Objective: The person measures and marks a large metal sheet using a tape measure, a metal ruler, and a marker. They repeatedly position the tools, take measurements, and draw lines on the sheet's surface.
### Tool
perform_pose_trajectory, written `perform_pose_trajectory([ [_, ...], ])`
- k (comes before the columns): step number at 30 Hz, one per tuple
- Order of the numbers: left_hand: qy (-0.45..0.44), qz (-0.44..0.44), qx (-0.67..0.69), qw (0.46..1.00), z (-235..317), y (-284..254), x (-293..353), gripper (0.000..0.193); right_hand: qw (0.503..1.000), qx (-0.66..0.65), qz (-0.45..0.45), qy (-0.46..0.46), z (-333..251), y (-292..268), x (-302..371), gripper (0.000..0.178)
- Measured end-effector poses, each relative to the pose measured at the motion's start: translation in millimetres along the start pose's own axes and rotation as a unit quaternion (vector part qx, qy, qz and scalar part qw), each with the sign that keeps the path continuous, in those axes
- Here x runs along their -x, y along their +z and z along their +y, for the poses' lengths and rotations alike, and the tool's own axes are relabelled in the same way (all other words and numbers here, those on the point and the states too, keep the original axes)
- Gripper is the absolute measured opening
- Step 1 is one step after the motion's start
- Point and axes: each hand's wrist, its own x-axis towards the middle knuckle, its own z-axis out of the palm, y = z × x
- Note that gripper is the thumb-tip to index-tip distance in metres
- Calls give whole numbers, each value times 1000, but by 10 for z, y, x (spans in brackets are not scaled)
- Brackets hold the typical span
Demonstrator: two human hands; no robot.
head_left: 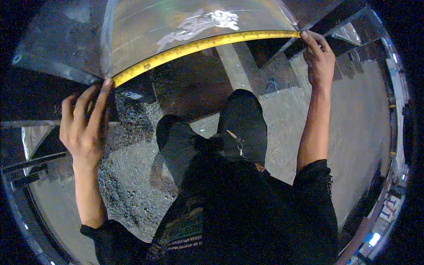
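Observation:
A yellow tape measure blade (pixel 207 43) stretches along the near edge of a grey steel plate (pixel 145 26), from a welded upright on the left to another on the right. My left hand (pixel 86 121) is closed around the tape's left end, its index fingertip at the plate's corner; a bit of yellow shows between the fingers, and the rest of what it holds is hidden. My right hand (pixel 317 55) pinches the tape's other end against the right corner. White chalk-like marks (pixel 225 20) lie on the plate above the tape.
Dark steel plates (pixel 57 53) rise at the left, and more steel members (pixel 340 26) stand at the right. My bent legs (pixel 243 115) are below the plate, over a concrete floor (pixel 287 115). Dark gritty debris (pixel 132 176) covers the floor at lower left.

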Motion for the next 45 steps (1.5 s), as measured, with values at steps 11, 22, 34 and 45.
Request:
perform_pose_trajectory([
  [11, -11, -31, -35, 999, 48, -70, -7, 41, 999, -10, -48, -13, -23, -28, -16, 30],
  [22, -22, -37, -33, 999, 94, -138, -18, 41, 943, 170, -286, 2, 470, -315, 509, 36],
  [34, -14, -36, -31, 999, 79, -131, -11, 44, 724, 364, -586, -4, 321, -98, 966, 18],
  [45, -8, -37, -33, 999, 37, -94, 20, 45, 685, 442, -573, -88, -417, 105, 864, 19],
])
